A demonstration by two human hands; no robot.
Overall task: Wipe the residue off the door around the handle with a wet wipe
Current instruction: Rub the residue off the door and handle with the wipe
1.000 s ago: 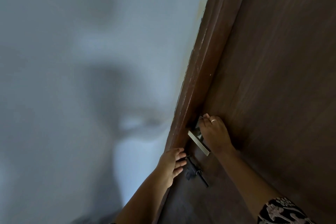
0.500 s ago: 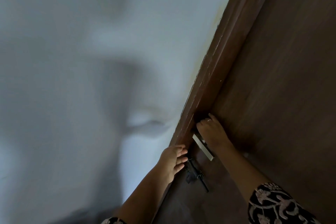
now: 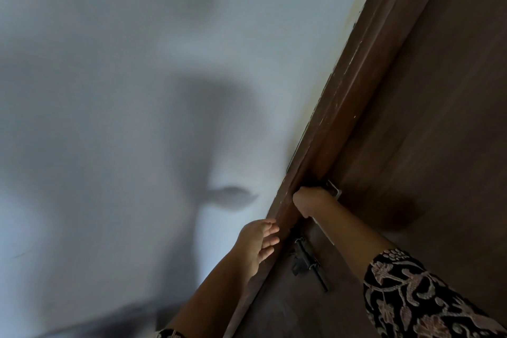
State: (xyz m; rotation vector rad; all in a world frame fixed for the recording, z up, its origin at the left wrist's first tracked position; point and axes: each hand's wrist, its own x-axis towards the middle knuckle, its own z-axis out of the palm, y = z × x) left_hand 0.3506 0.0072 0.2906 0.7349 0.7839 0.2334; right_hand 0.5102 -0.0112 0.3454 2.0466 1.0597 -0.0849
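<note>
The dark brown door fills the right side of the view. Its silver handle shows just beyond my right hand. That hand is curled into a fist and pressed against the door between the handle and the door frame. The wet wipe is hidden under its fingers. My right forearm covers most of the handle plate. My left hand rests lower down on the edge of the frame, fingers loosely spread, holding nothing.
A black sliding bolt is fixed to the door below the handle, between my two arms. A pale wall with blurred shadows fills the left side. My patterned sleeve is at the bottom right.
My right hand has slid from the door side of the handle to the frame side and curled tighter. The left hand has stayed on the frame. The view has shifted slightly.
</note>
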